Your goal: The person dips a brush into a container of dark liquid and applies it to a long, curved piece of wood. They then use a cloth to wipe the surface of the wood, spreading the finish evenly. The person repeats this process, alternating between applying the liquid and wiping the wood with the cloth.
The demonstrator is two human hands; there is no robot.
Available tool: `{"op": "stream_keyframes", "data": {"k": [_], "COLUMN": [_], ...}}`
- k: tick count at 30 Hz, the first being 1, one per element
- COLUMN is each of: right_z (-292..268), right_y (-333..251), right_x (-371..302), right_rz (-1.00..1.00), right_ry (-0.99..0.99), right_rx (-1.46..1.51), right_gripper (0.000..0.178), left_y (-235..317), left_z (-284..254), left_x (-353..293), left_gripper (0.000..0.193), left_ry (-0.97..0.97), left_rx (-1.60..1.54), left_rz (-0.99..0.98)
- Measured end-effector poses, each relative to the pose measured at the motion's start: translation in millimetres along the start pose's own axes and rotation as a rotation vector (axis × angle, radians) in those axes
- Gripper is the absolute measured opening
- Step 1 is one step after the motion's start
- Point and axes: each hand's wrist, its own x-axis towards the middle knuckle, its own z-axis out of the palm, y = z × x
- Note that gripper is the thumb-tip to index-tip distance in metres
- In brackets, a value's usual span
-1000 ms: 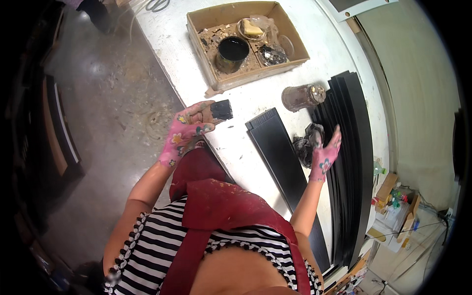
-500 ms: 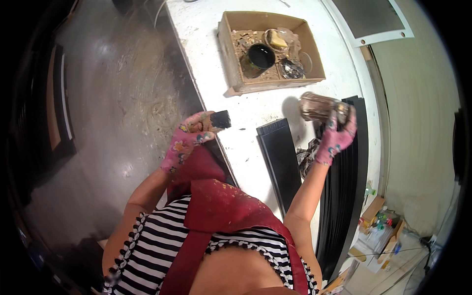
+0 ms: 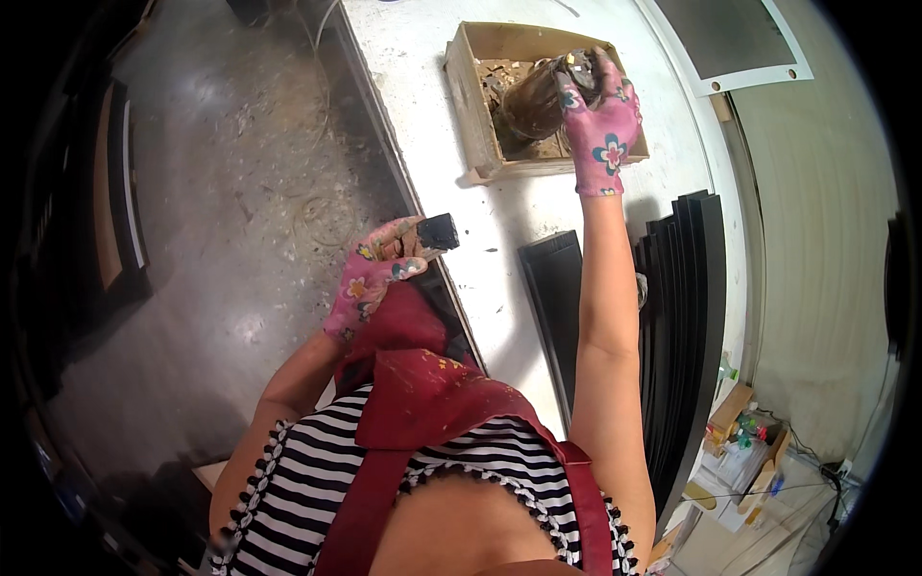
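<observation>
1. Your right hand is curled around the upper end of a brown, stained jar, which tilts over the cardboard box on the worktop.
2. Your left hand is closed around a small block with a black-coated face, held by the worktop's near edge.
3. To place the jar well, I would keep the fingers firm around that end, lower it slowly, and let its base settle before loosening the grip.
4. Keep the block's black face away from your apron and the worktop; it may smear.
5. Your glove and the jar block the view inside, so I cannot tell whether the jar touches anything in the box.
6. Compared with half a second ago, the jar has moved from beside the stack of black strips to over the box, and your right arm reaches further forward.
7. The dark-filled tin, plain then, is now mostly hidden; your left hand keeps nearly the same hold.
</observation>
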Motion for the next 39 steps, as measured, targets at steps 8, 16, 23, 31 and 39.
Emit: {"op": "stream_keyframes", "data": {"k": [8,16,23,31,39], "right_z": [8.0,-22.6,-102.2,-180.2,-269.9], "right_y": [4.9,-3.3,-24.6,-15.3,35.9], "right_x": [-7.2,-41.8,-185.4,-283.4,-420.9], "right_rz": [0.085,0.11,0.545,0.968,1.111], "right_ry": [-0.055,-0.11,-0.285,0.19,0.602], "right_rx": [0.032,0.164,0.826,1.5,1.366], "right_gripper": [0.059,0.093,0.06,0.063,0.065], "left_y": [-4.2,-11.5,-33.6,-101.1,-184.5], "left_z": [-15.9,17.4,100.1,195.5,233.8], "left_x": [0.0,21.2,18.0,-25.6,-28.1], "left_gripper": [0.057,0.062,0.058,0.067,0.077], "left_ry": [0.039,0.007,-0.132,-0.414,-0.546], "left_rx": [0.064,0.038,-0.049,0.107,0.283], "left_rz": [0.0,0.113,0.162,-0.063,-0.201]}}
